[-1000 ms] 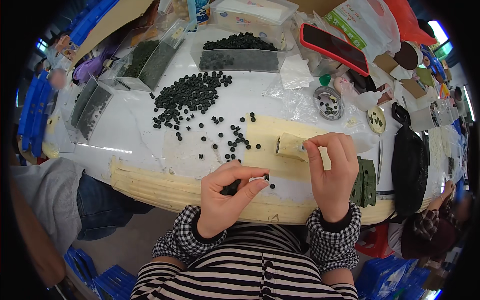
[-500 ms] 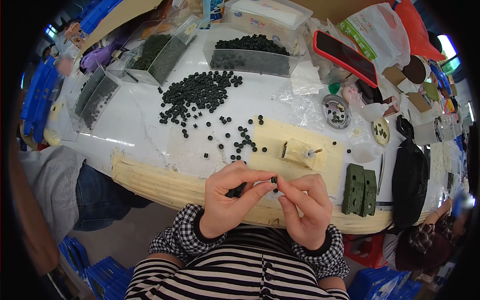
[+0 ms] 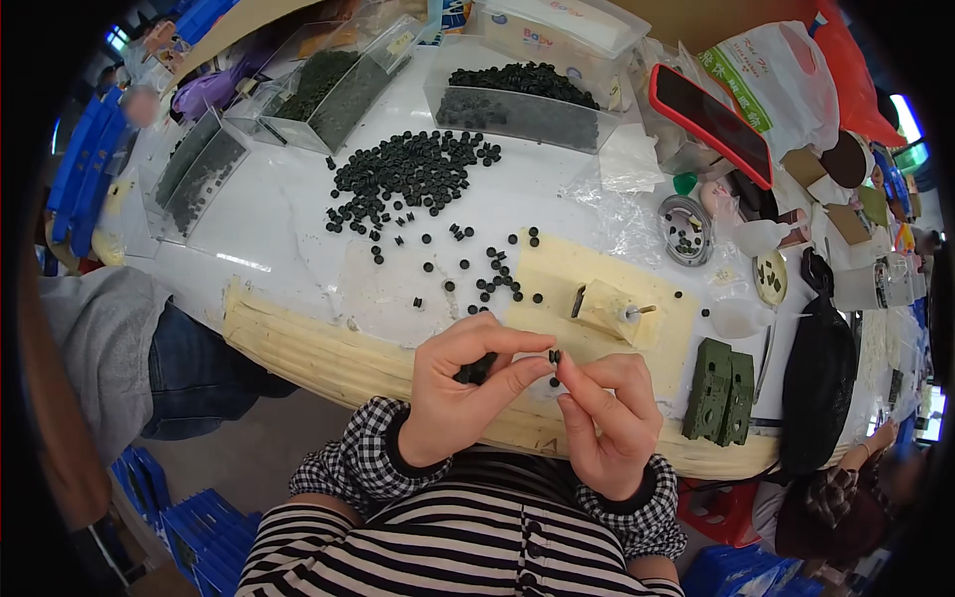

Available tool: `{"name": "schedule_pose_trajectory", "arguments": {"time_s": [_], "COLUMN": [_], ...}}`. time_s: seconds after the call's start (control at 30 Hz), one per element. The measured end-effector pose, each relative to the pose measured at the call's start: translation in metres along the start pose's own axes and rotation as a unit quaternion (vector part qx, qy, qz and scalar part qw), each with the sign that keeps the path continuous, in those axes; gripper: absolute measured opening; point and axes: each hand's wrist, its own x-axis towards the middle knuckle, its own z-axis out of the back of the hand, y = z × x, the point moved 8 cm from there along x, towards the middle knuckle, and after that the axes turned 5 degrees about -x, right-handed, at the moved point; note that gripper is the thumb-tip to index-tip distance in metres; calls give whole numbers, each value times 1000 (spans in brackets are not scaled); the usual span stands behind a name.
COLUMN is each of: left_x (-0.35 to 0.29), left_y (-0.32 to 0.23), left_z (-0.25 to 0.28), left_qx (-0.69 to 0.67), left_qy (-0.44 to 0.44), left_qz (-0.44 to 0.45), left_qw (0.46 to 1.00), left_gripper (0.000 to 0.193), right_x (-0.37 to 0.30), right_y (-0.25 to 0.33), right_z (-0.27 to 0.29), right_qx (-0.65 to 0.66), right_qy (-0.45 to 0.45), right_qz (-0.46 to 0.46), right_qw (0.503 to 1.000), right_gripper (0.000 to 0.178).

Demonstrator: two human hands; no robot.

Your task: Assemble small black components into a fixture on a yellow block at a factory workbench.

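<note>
A small black wheel [image 3: 555, 355] is held up over the front edge of the table. My left hand [image 3: 453, 393] pinches it between thumb and forefinger. More black wheels [image 3: 477, 368] sit in the curled fingers of that hand, partly hidden. From the other side my right hand [image 3: 615, 413] has its fingertips against the same wheel, fingers curled and thumb lower down. Just below the fingertips another black wheel [image 3: 554, 382] shows. Beyond my hands stands a cream block [image 3: 612, 310] with a metal pin, on a yellowish sheet [image 3: 537, 264].
A heap of black wheels [image 3: 403, 174] spreads across the table, with loose ones nearer me. Clear bins [image 3: 517, 119] stand behind it. To the right are two green moulded parts [image 3: 718, 393], a black bag [image 3: 821, 373], a red-cased phone [image 3: 711, 124] and a round tin [image 3: 686, 231].
The view has shifted slightly, so the table items sit a little to the right. Both hands stay together at the wheel, with only a slight change in the fingers.
</note>
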Motion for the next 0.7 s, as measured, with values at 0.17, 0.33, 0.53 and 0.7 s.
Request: {"name": "schedule_pose_trajectory", "arguments": {"time_s": [0.17, 0.33, 0.53, 0.7], "left_x": [-1, 0, 3, 0], "left_y": [2, 1, -8, -9], "left_z": [1, 1, -2, -1], "left_qx": [1, 9, 28, 43], "left_qy": [-8, -5, 8, 5], "left_qz": [5, -2, -35, -42], "left_qw": [1000, 1000, 999, 998], "left_gripper": [19, 19, 22, 23], "right_x": [0, 0, -1, -2], "right_y": [-1, -2, -6, -8], "right_z": [0, -1, 0, -3], "right_qx": [1, 5, 27, 58], "right_qy": [6, 6, 11, 17], "right_qz": [-5, -11, -16, -25], "right_qw": [1000, 1000, 999, 998], "right_gripper": [38, 37, 37, 36]}}
